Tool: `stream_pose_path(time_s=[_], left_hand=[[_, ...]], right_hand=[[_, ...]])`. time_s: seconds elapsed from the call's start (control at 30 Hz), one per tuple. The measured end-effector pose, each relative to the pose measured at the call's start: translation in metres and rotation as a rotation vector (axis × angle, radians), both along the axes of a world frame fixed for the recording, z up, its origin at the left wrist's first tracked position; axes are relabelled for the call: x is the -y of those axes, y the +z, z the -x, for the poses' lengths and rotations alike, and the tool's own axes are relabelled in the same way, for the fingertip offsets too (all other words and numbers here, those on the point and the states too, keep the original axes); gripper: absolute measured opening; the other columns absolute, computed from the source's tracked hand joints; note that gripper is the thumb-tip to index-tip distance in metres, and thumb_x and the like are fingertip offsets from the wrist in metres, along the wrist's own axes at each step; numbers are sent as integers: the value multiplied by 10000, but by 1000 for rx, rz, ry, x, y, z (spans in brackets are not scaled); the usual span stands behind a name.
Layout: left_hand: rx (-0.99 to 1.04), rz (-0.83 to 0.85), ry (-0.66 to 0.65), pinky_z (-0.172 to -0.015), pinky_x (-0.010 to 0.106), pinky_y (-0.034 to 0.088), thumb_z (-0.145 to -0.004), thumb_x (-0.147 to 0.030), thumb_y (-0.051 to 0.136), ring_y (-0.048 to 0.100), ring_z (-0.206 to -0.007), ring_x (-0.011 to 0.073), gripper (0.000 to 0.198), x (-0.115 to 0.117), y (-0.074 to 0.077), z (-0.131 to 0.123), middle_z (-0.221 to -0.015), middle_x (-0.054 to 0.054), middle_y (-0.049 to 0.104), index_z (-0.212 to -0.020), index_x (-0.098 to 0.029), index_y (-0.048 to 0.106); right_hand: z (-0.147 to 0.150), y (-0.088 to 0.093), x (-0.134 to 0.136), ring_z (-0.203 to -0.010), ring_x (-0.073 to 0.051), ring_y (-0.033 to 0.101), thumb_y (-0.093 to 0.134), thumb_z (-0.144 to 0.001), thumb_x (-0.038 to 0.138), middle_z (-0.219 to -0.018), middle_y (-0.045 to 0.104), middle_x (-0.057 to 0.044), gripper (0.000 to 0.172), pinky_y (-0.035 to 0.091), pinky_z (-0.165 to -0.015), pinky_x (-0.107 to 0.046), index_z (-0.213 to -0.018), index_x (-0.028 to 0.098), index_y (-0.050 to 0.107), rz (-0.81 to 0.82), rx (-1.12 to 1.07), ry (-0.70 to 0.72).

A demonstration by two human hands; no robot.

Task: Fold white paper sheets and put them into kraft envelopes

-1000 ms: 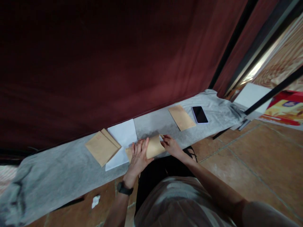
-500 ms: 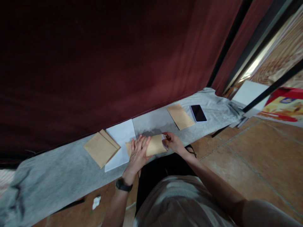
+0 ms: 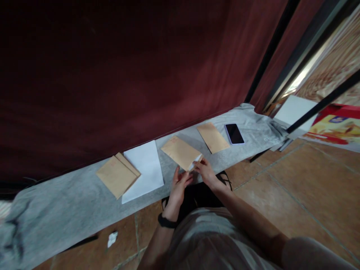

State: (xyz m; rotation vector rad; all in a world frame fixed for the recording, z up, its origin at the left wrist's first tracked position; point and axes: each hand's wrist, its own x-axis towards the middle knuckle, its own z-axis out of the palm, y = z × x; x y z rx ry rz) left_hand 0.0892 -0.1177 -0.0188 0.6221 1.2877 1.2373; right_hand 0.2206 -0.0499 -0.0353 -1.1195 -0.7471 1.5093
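Observation:
A brown paper envelope (image 3: 180,150) lies tilted in front of me, a strip of white paper (image 3: 194,162) showing at its mouth. My right hand (image 3: 207,173) pinches the envelope at that mouth, its fingertips at the paper. Just below the near corner of the envelope, my left hand (image 3: 180,186) has its fingers apart and holds nothing. The fingertips of my left hand are close to the edge; whether they touch it I cannot tell.
Left of the envelope lie white sheets (image 3: 146,170), partly covered by several brown envelopes (image 3: 116,177). Another envelope (image 3: 213,138) and a phone (image 3: 234,134) lie to the right. All rest on a narrow bench with grey cloth (image 3: 67,204), against a dark red curtain (image 3: 140,75).
My left hand has come off the envelope and moved right and toward me. The envelope, curved before, now lies flat and turned, its mouth toward me. My right hand stays at the mouth.

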Motion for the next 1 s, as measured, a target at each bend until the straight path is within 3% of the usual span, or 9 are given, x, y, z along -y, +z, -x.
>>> stream_pose_path(time_s=[0.13,0.37,0.5,0.63,0.73,0.83,1.0], left_hand=[[111,-15,56,-800,300,584,-724,-266,847,730,-818,162,750,-10,0,-19,-996,52,749,-1396,-206,520],[-100,27,89,-539,202,517,-743,-142,757,620,-534,105,942,-26,-8,8,-681,-56,671,-1565,-170,298],[-237,87,37,-480,183,476,-766,-136,717,581,-479,94,872,-30,-13,21,-633,-71,633,-1550,-163,336],[-379,151,15,-472,196,469,-809,-138,661,559,-458,91,797,-30,-18,22,-658,-66,627,-1544,-161,353],[-575,150,-51,-508,238,486,-842,-134,623,581,-480,123,735,-29,-19,23,-677,-44,650,-1536,-163,385],[-837,98,-125,-628,277,519,-869,-144,608,657,-612,168,625,-26,-14,25,-733,-9,695,-1480,-182,484],[-1132,64,-161,-808,364,560,-923,-215,577,713,-860,241,548,-18,-8,26,-978,85,738,-1464,-165,504]], right_hand=[[7,-3,5,-817,-203,699,724,-654,409,-939,726,-45,378,583,-744,-335,-958,214,612,-2,-11,16],[-10,-13,4,-787,-192,660,701,-686,382,-892,674,-7,421,592,-681,-328,-1055,233,564,-23,92,26],[-22,-22,6,-786,-202,646,638,-782,266,-916,661,-19,523,596,-769,-393,-1292,223,525,-224,461,69],[-31,-24,10,-1000,-256,643,563,-877,151,-1182,622,-129,540,551,-945,-466,-1411,227,532,-532,996,161],[-35,-21,8,-1219,-305,563,569,-906,134,-1400,538,-160,531,503,-1031,-503,-1422,257,555,-694,1225,253],[-40,-20,5,-1311,-308,522,566,-941,157,-1510,492,-137,460,487,-1049,-493,-1390,255,590,-764,1283,362],[-47,-24,2,-1295,-280,560,556,-979,203,-1479,559,-111,401,477,-1051,-460,-1375,240,604,-761,1286,433]])
